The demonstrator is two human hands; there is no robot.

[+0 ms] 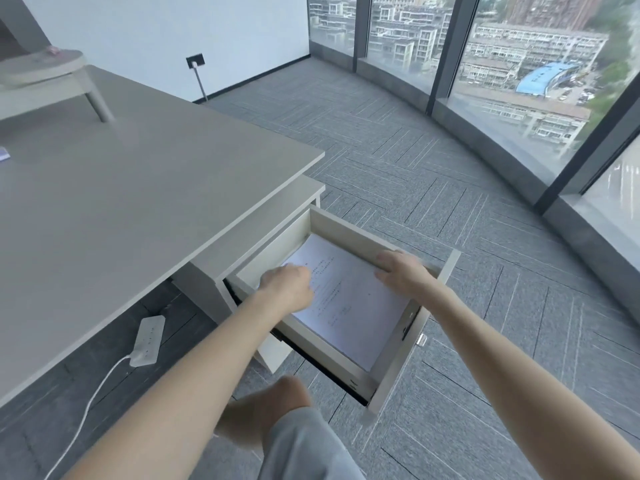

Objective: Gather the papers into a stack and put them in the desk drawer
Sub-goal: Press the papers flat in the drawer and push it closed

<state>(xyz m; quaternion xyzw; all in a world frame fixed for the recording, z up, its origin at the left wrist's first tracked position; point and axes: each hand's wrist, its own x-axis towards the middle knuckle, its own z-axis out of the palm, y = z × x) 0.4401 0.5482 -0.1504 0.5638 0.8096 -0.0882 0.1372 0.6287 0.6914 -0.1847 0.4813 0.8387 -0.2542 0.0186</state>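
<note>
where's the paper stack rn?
Head view, lower centre: the papers lie flat inside the open drawer under the desk's right corner, with the left hand on them and the right hand at the drawer's far edge.

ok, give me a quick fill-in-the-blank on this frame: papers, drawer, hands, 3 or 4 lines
1. The papers lie flat inside the open ____.
2. The left hand rests on top of the ____.
3. The right hand is on the drawer's far ____, clear of the sheets.
4. On the floor under the desk lies a white power ____.

Missing words: drawer; papers; wall; strip
</note>
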